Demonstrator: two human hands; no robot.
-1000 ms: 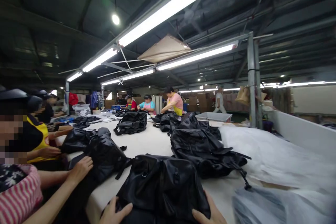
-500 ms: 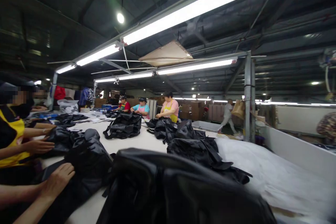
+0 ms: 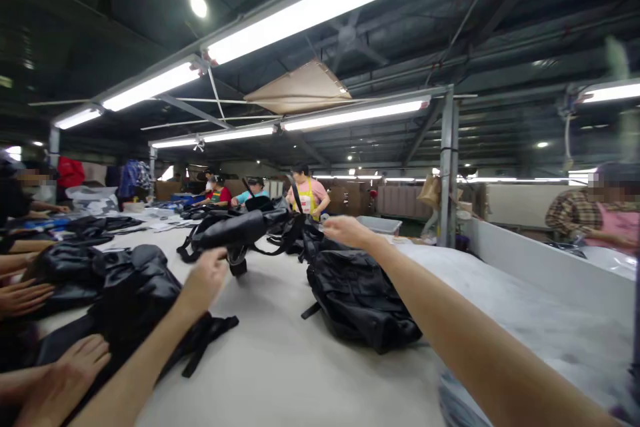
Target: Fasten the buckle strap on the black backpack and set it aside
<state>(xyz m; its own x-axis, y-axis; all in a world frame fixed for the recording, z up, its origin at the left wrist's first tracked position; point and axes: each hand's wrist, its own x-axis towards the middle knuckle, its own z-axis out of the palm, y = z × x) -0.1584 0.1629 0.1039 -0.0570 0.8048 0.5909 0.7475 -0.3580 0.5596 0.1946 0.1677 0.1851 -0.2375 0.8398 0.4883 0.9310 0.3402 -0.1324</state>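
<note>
Both my arms reach out over the white table (image 3: 280, 360). My left hand (image 3: 204, 280), slightly blurred, has its fingers apart just short of a black bag (image 3: 233, 230) with loose straps, which appears to hang above the tabletop. On the far side of that bag, my right hand (image 3: 345, 230) is stretched out, fingers pointing left and holding nothing that I can see. Below it lies another black bag (image 3: 357, 293), flat on the table. Whether my right fingertips touch the dark material behind them is unclear.
At left, a co-worker's hands (image 3: 85, 360) rest by a black bag (image 3: 135, 287); another person's hands (image 3: 25, 293) are beyond. White sheeting (image 3: 490, 300) covers the right side beside a low white partition (image 3: 530, 260). People work across the table.
The large black bag close in front of me has moved away across the table. My two arms have come into view, extended forward. The view has turned slightly right.
</note>
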